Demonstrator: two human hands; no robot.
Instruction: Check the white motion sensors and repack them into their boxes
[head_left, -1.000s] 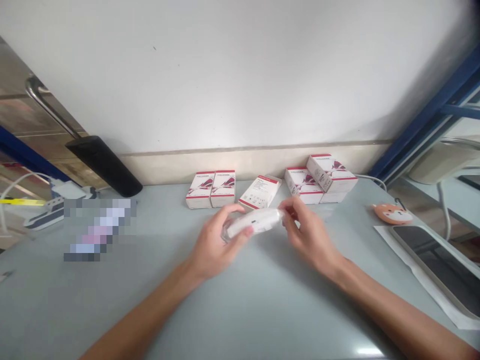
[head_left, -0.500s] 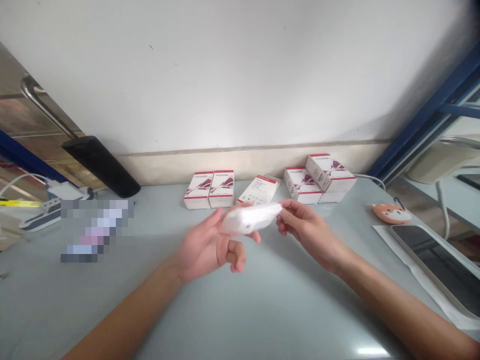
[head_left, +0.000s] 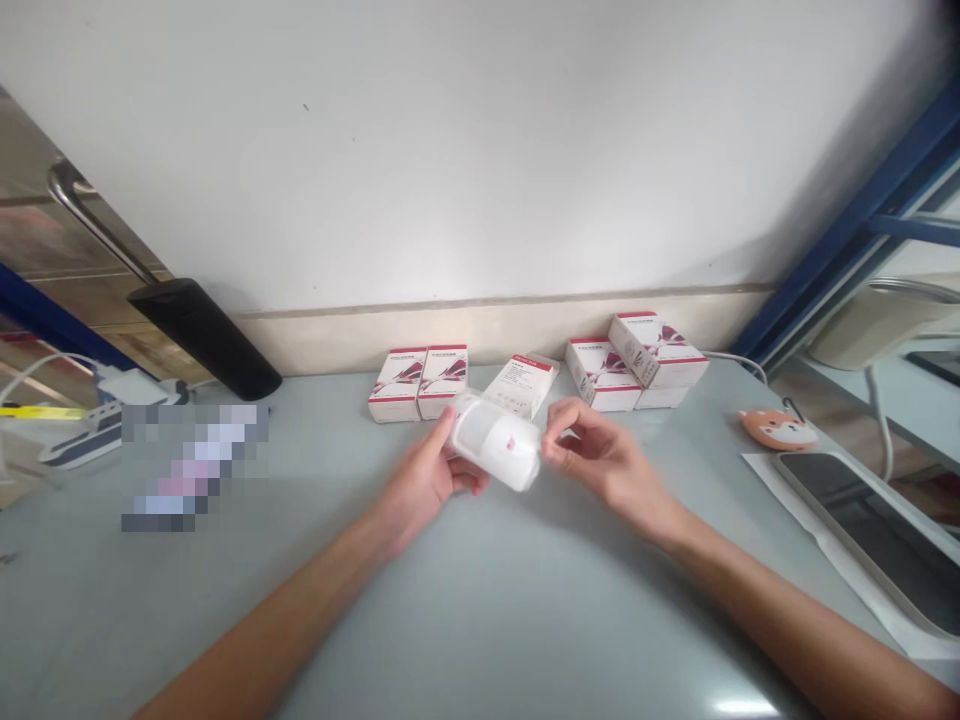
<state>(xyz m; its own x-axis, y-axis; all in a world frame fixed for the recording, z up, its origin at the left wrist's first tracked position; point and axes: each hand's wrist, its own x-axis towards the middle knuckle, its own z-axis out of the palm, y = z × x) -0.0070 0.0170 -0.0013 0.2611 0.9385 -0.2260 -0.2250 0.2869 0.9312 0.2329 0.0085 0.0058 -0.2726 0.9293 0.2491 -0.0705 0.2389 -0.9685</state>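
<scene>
A small white plastic device (head_left: 501, 446) with a red mark on its face hangs above the grey table (head_left: 480, 620) between both hands. My left hand (head_left: 424, 480) grips its left end, fingers curled around it. At the device's right edge, my right hand (head_left: 600, 458) has its fingertips pinched close; whether they touch it is unclear. Behind the hands, several red-and-white boxes line the wall: a pair (head_left: 420, 380), a single one (head_left: 525, 383) and a stack (head_left: 637, 358).
A black cylinder (head_left: 206, 335) leans at the back left near a power strip (head_left: 82, 440) with cables. A blurred patch (head_left: 191, 465) lies left. On the right are an orange animal-shaped item (head_left: 780, 430), a tablet (head_left: 870, 530) on white paper, and a blue frame (head_left: 847, 240).
The device has turned from lying flat to showing its front face with the red mark. My left hand closed round its left end; my right hand shifted slightly at its right edge.
</scene>
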